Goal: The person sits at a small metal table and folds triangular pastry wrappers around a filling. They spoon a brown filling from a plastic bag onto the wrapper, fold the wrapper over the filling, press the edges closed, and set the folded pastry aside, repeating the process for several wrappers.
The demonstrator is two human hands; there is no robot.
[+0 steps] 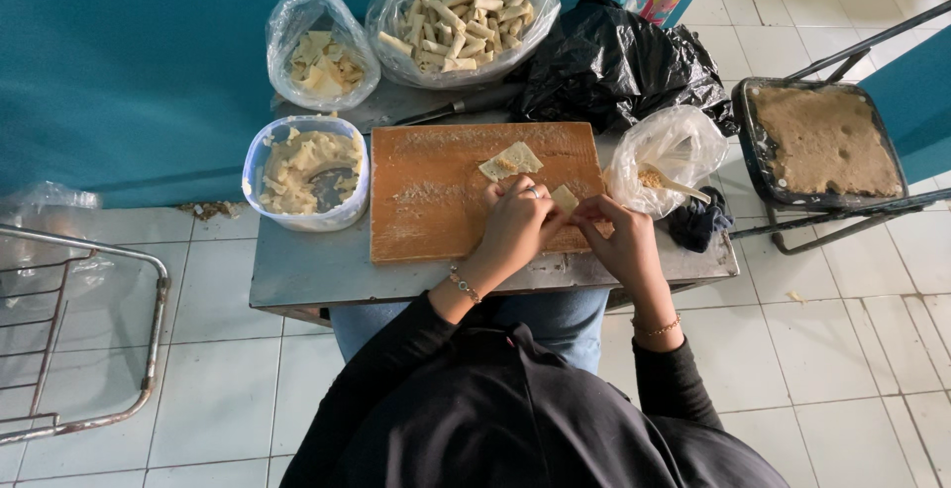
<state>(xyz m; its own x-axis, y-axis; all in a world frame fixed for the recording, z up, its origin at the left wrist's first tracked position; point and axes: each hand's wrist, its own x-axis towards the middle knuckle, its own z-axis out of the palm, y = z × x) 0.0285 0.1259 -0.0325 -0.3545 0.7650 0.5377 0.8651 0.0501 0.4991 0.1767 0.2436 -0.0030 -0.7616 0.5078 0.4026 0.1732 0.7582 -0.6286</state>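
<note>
Both hands met over the wooden board (436, 201). The left hand (515, 225) and right hand (619, 240) pinched a small dough piece (565, 198) between closed fingers. A filled wrapper (510, 162) lay just beyond, nearer the left.

Pale wrapper (564, 198), brown board (436, 191)

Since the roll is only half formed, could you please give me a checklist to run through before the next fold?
1. Both hands on the piece: ok. The left hand and right hand pinch the small pastry piece together.
2. Piece over the wooden cutting board: ok.
3. Next filled wrapper ready on the board: ok.
4. Filling bag open, spoon inside: ok.
5. Bag of finished rolls open to receive: ok.
6. Knife behind the board, clear of hands: ok.
</note>
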